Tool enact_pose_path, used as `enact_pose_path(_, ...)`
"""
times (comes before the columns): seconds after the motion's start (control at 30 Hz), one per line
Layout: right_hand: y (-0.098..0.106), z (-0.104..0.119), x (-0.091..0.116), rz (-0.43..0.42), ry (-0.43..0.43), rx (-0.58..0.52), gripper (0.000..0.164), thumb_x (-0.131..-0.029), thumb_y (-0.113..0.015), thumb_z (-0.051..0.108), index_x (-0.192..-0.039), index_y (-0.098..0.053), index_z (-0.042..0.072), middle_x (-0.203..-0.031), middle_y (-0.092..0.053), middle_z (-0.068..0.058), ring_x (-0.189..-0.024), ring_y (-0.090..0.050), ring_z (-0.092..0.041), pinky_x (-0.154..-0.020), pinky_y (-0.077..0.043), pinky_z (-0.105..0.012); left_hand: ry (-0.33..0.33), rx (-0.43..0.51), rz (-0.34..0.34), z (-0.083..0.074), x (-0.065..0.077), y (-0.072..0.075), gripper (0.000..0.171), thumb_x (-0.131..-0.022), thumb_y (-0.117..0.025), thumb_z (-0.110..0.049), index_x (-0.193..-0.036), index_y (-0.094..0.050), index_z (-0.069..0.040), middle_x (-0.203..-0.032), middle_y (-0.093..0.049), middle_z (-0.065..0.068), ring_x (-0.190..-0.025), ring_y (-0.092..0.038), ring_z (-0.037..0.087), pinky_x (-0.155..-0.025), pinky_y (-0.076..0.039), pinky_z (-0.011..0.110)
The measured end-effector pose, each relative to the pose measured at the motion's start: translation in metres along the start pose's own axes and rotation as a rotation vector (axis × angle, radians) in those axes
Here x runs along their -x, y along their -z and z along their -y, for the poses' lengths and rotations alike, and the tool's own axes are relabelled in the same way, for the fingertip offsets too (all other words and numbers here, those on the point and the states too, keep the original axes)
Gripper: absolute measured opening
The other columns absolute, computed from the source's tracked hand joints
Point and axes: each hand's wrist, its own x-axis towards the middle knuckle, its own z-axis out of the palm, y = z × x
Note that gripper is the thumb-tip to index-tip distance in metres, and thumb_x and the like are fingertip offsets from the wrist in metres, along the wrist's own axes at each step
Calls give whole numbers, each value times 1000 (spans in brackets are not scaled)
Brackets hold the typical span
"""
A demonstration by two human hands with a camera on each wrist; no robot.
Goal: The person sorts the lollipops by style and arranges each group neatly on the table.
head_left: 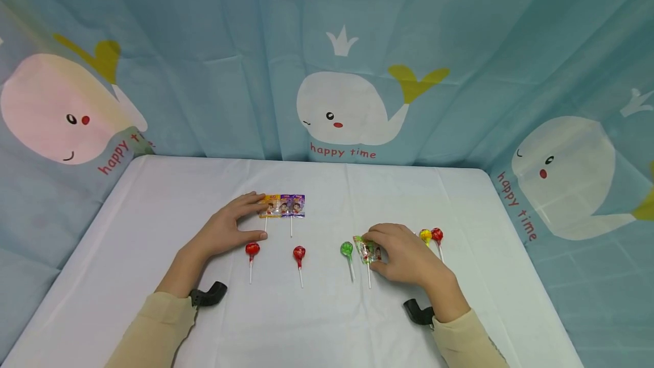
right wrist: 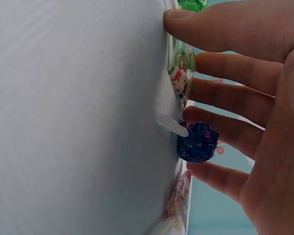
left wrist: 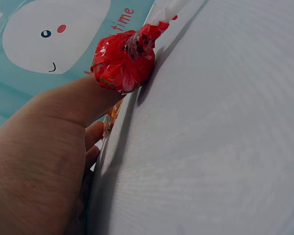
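- On the white cloth-covered surface [head_left: 306, 322], left of centre: left hand [head_left: 229, 226], fingers extended and relaxed, grasping nothing; fingertips at the orange flat printed-wrapper lollipop [head_left: 275, 209], thumb just beside the red round foil-wrapped lollipop [head_left: 252, 249].
- Purple flat printed-wrapper lollipop [head_left: 298, 204] right beside the orange one, stick pointing toward the person.
- Second red round lollipop with white stick [head_left: 299, 253] lies apart, between the two hands.
- Right of centre: right hand [head_left: 406, 254], fingers loosely extended, thumb apart from them, over the green flat printed-wrapper lollipop [head_left: 365, 249]; index finger at its far edge, thumb at its near edge.
- Green round lollipop with white stick [head_left: 347, 250] just left of that wrapper.
- Dark blue round foil-wrapped lollipop [right wrist: 198, 143] under the right hand, seen in the right wrist view; pink clear-wrapped item [right wrist: 180, 198] nearby, partly cut off.
- Yellow round lollipop [head_left: 426, 236] and third red round lollipop [head_left: 437, 235] side by side, beyond the right hand's knuckles.
- Behind: teal whale-print curtain [head_left: 245, 112].
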Motion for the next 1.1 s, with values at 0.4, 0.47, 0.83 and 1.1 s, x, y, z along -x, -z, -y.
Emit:
enact_pose_path(0.4, -1, -3, -4, -14, 9, -18, 46, -84, -91, 20, -128, -78, 13, -131, -72, 1, -127, -66, -23, -115, -52, -50, -3, 5, -7, 0, 0, 0, 77, -86, -92, -55, -151, -68, -22, -170, -46, 2, -163, -29, 33, -127, -29, 70)
enact_pose_path(0.47, -1, -3, -4, -9, 2, -24, 46, -85, -90, 19, -129, -77, 12, -131, -71, 1, -127, -65, -24, -115, -52, -50, -6, 2, -10, 0, 1, 0, 76, -86, -92, -55, -151, -68, -22, -170, -46, 2, -163, -30, 33, -127, -30, 71)
enact_pose_path(0.83, -3, -4, -5, -14, -16, -22, 44, -86, -87, 16, -129, -76, 12, -131, -72, 0, -127, -65, -24, -116, -51, -50, 3, -6, -3, -2, 1, 1, 77, -85, -92, -56, -151, -68, -23, -171, -46, 1, -163, -30, 32, -126, -32, 71)
enact_pose_path(1.1, -2, -5, -6, -16, -8, -24, 47, -87, -88, 18, -132, -77, 11, -133, -71, -2, -129, -65, -26, -117, -50, -50, 1, -13, -5, 0, 0, -1, 77, -86, -92, -56, -151, -68, -22, -170, -46, 2, -163, -30, 33, -126, -32, 71)
